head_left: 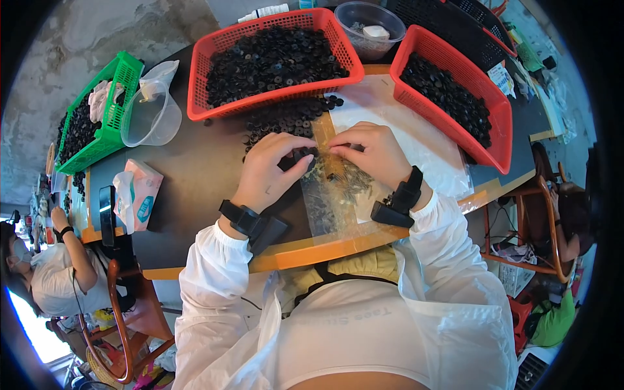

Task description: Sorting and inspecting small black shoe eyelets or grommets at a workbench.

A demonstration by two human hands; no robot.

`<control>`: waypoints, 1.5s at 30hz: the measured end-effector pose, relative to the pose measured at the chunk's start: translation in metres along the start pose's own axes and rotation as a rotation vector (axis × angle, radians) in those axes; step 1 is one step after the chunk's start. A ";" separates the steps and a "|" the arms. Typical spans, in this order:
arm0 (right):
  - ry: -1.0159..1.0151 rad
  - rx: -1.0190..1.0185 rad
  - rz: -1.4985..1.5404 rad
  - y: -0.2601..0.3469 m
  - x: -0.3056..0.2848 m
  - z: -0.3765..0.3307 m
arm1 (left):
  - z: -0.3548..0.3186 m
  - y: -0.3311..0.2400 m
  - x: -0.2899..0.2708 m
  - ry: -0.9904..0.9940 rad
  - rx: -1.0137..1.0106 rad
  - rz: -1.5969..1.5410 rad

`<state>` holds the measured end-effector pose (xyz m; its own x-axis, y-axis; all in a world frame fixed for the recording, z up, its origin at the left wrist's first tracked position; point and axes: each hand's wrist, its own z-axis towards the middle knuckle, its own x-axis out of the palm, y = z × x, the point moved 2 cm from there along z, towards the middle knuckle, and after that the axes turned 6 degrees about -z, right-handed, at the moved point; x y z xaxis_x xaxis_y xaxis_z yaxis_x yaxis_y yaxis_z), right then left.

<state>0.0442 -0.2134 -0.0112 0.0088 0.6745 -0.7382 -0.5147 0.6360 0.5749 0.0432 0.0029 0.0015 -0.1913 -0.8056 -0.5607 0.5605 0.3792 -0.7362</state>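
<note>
Here, left hand [270,166] fingers pinch a round black part [303,155], axis unclear; right hand [370,151] fingers' hold unclear.

Left hand [273,166] pinching small black part [303,155], right hand [370,151] beside, red baskets [273,97] behind

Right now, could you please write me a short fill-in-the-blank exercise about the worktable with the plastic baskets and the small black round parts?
1. The left hand pinches a small black round part while the right hand meets it from the ____ side.
2. The two baskets nearest the hands, one straight ahead and one to the right, are coloured ____.
3. The basket at the far left is coloured ____.
4. Beside the green basket lies a clear plastic ____ on its side.

Missing words: right; red; green; jug
</note>
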 end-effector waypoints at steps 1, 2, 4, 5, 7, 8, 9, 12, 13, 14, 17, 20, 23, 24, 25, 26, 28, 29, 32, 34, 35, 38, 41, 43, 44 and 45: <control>0.024 0.033 0.081 0.005 0.000 0.001 | 0.000 0.000 0.002 0.003 0.017 -0.015; 0.048 0.067 0.161 0.008 0.000 0.002 | 0.001 0.001 0.003 0.001 0.014 -0.013; 0.057 0.082 0.169 0.014 -0.001 0.003 | 0.002 0.000 0.005 -0.012 0.106 -0.029; 0.062 0.096 0.174 0.016 -0.001 0.002 | 0.001 0.000 0.005 -0.010 0.102 -0.030; 0.045 0.095 0.157 0.014 -0.001 0.002 | 0.002 0.000 0.003 -0.021 0.153 -0.018; 0.028 0.091 0.138 0.013 -0.002 0.002 | 0.002 0.000 0.004 -0.018 0.153 -0.020; 0.025 0.094 0.138 0.012 -0.001 0.002 | 0.002 -0.001 0.005 -0.036 0.161 -0.026; 0.061 0.035 0.170 0.008 0.003 0.002 | 0.002 -0.001 0.006 -0.040 0.174 -0.032; 0.072 0.026 0.181 0.008 0.004 0.002 | 0.001 -0.001 0.007 -0.030 0.176 -0.029; 0.084 0.016 0.192 0.008 0.005 0.002 | 0.002 -0.001 0.007 -0.027 0.177 -0.030; 0.056 -0.016 0.184 0.007 0.007 0.002 | 0.001 -0.004 0.007 -0.044 0.197 0.003; 0.027 -0.068 0.075 0.007 0.005 0.002 | 0.002 -0.006 0.009 -0.012 0.123 0.006; -0.032 -0.123 0.013 0.006 0.006 0.003 | 0.002 -0.008 0.009 -0.006 0.073 0.006; -0.034 -0.125 0.010 0.009 0.004 0.003 | 0.001 -0.007 0.009 -0.018 0.050 0.001; -0.008 -0.072 0.049 0.013 0.000 0.005 | 0.000 -0.006 0.009 -0.029 0.027 -0.005; 0.019 -0.019 0.086 0.017 -0.002 0.005 | 0.000 -0.005 0.009 -0.031 0.033 -0.006; -0.003 0.022 0.123 0.018 -0.004 0.003 | 0.001 -0.006 0.009 -0.070 0.046 -0.034; -0.022 0.064 0.156 0.017 -0.004 0.002 | 0.001 -0.006 0.009 -0.067 0.045 -0.031; -0.016 0.026 0.168 0.012 -0.003 0.000 | -0.002 -0.005 0.011 -0.042 -0.029 -0.147; -0.014 0.072 0.276 0.017 -0.002 0.002 | -0.004 -0.005 0.012 -0.100 -0.208 -0.358; -0.010 0.120 0.386 0.019 -0.002 0.002 | -0.006 -0.005 0.013 -0.099 -0.206 -0.357; -0.013 0.024 0.347 0.021 -0.006 0.001 | -0.010 0.000 0.012 -0.148 -0.153 -0.338; -0.024 0.033 0.199 0.020 -0.007 0.001 | -0.008 0.001 0.012 -0.038 -0.126 -0.287; -0.065 0.008 0.105 0.015 -0.005 0.001 | -0.005 -0.001 0.012 -0.064 -0.140 -0.358; -0.105 -0.020 0.010 0.013 -0.004 0.001 | -0.005 -0.001 0.012 -0.063 -0.142 -0.358; -0.104 -0.018 0.011 0.009 -0.002 0.000 | -0.005 -0.001 0.013 -0.053 -0.170 -0.382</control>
<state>0.0399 -0.2092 -0.0042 0.0913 0.7174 -0.6906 -0.5303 0.6221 0.5761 0.0361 -0.0051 -0.0070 -0.3152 -0.9236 -0.2181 0.3155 0.1148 -0.9420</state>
